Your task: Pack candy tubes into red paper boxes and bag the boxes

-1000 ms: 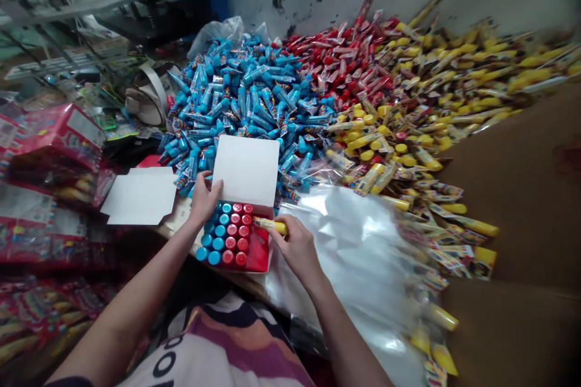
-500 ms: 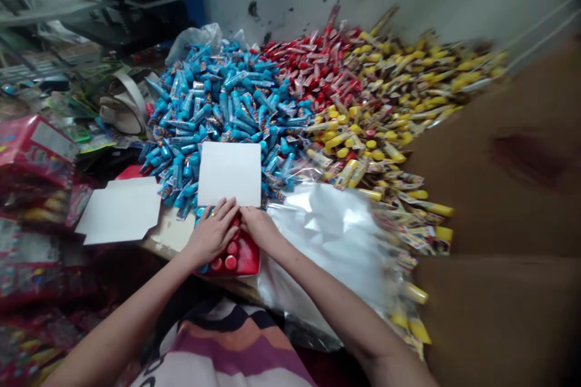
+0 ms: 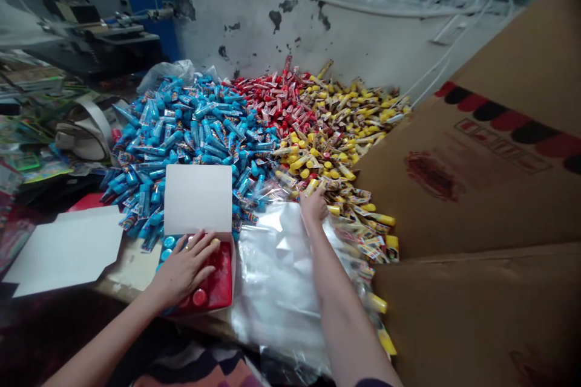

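Observation:
My left hand lies over an open box with a raised white lid, fingers stretched out on the contents. Blue-capped tubes stand along the box's left side, and a red-capped tube shows below my fingers; the other contents are partly hidden by the hand. At the near edge of the yellow pile, my right hand has its thumb and fingers closed around a yellow tube. Clear plastic bags lie under my right wrist.
Behind the box are heaps of blue tubes, red tubes and yellow tubes. A flat white card box lies at left, near a pale strapped bag. Large brown cartons stand at right.
My right hand has left the box and moved right to the yellow tubes. My left hand stays on the box. The camera view has shifted right and up.

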`<state>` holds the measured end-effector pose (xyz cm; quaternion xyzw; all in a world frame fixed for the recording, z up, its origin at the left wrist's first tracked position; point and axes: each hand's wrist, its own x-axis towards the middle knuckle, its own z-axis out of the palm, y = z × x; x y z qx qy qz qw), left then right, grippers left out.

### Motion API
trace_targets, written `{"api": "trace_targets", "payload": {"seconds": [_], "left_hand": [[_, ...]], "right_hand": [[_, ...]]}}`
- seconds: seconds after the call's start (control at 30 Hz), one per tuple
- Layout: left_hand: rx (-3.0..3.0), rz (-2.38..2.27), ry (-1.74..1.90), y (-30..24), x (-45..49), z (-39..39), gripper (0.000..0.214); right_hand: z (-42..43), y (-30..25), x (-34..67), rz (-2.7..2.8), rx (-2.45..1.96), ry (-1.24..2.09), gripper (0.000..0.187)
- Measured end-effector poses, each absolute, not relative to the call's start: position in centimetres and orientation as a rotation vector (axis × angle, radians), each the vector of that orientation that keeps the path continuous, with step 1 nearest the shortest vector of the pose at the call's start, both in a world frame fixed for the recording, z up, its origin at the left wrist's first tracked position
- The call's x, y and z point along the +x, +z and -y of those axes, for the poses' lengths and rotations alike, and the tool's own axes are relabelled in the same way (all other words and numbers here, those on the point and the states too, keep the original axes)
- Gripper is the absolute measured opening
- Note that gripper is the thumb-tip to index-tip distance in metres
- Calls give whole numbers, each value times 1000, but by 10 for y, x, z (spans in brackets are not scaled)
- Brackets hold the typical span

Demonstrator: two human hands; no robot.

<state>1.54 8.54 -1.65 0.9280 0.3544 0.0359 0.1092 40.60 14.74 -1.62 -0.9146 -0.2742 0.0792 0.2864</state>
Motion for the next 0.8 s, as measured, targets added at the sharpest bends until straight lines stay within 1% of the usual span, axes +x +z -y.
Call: {"api": "trace_targets", "payload": {"seconds": [0.1,0.17,0.23,0.33,0.4,0.43,0.5,0.63,0.7,0.8], "left_hand": [[2717,-1046,88,-12,17,-84,51],[2703,-1054,62,-8,18,-84,50],[2685,-1063,27,-3,20,-83,49],[2659,-1064,-32,1,22,-83,49],[2649,-1060,-42,3,22,-84,49],[2646,-1059,-37,3,22,-83,49],[2643,-1061,-22,2,22,-83,49],[2635,-1061,-1,0,21,-82,50],[2633,-1057,14,-1,20,-82,50],[2634,-1050,28,-1,20,-82,51]], "right_hand": [[-148,-13,407,694,-2398,254,60],[-133,-12,398,708,-2337,314,59],[-107,-13,376,763,-2088,515,55],[-63,-18,320,798,-1469,975,49],[-42,-20,277,883,-1341,1181,42],[-36,-22,258,951,-1337,1202,39],[-35,-28,231,1131,-1407,1098,33],[-51,-45,220,1434,-1598,674,29],[-56,-50,224,1564,-1640,585,26],[-57,-49,228,1796,-1679,543,23]]}}
